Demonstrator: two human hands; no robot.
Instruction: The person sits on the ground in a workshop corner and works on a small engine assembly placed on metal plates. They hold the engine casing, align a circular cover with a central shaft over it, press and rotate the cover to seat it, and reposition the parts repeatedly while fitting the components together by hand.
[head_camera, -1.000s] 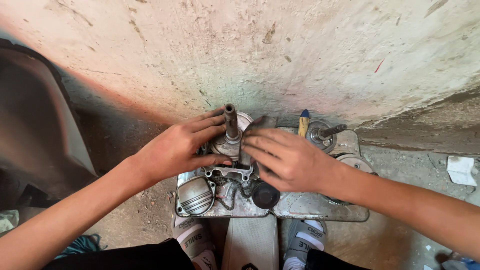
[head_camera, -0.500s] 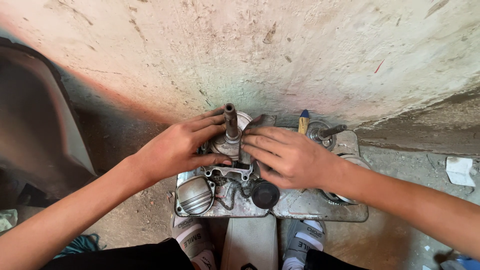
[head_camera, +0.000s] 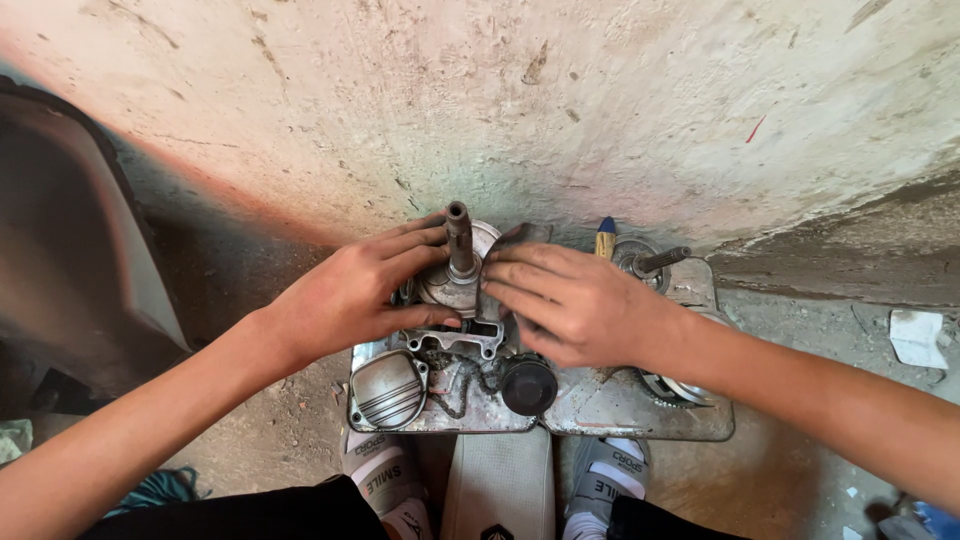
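A grimy metal engine part with an upright shaft (head_camera: 459, 238) stands on a flat metal tray (head_camera: 600, 405) against a rough wall. My left hand (head_camera: 355, 295) grips the round body of that part from the left, thumb underneath. My right hand (head_camera: 565, 300) presses on it from the right, fingers spread flat beside the shaft. In front of my hands lie a ribbed metal cover (head_camera: 387, 388), a bracket (head_camera: 455, 340), a chain (head_camera: 462, 385) and a black round cap (head_camera: 528, 384).
A gear with a short shaft (head_camera: 650, 262) and a blue-and-yellow tool handle (head_camera: 606, 238) stand at the tray's back right. My feet in white socks (head_camera: 380, 470) rest below the tray. A dark panel (head_camera: 70, 260) leans at the left. Scrap paper (head_camera: 918, 338) lies right.
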